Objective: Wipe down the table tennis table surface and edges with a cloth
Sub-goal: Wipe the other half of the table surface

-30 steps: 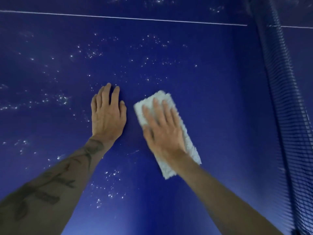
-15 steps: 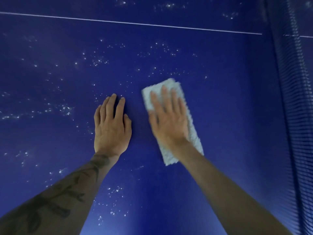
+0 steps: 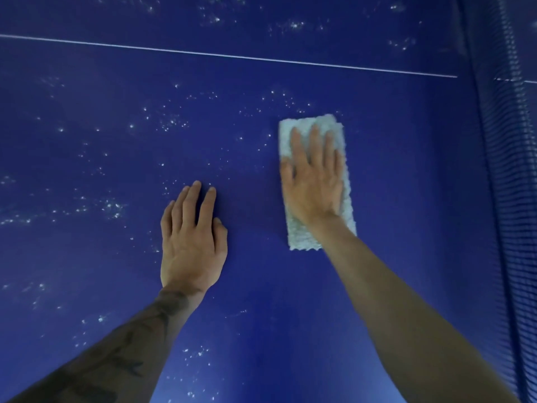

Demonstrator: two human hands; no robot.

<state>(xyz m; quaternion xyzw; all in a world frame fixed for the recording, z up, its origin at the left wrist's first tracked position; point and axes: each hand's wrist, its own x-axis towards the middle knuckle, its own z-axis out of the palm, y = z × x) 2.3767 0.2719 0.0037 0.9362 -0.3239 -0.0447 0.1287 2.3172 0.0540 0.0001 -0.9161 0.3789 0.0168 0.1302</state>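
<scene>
The blue table tennis table (image 3: pixel 406 199) fills the view, speckled with small white droplets, mostly to the left and at the back. A folded white cloth (image 3: pixel 344 205) lies flat on it right of centre. My right hand (image 3: pixel 313 181) presses on the cloth with straight, spread fingers and covers most of its middle. My left hand (image 3: pixel 191 239) rests flat on the bare surface to the left of the cloth, fingers straight and together.
The net (image 3: pixel 511 199) runs along the right side, from the top edge down to the bottom corner. A thin white line (image 3: pixel 226 56) crosses the table at the back, above both hands.
My right hand has slid the cloth away from me and to the right, towards the net and the white line. My left hand has stayed planted on the table.
</scene>
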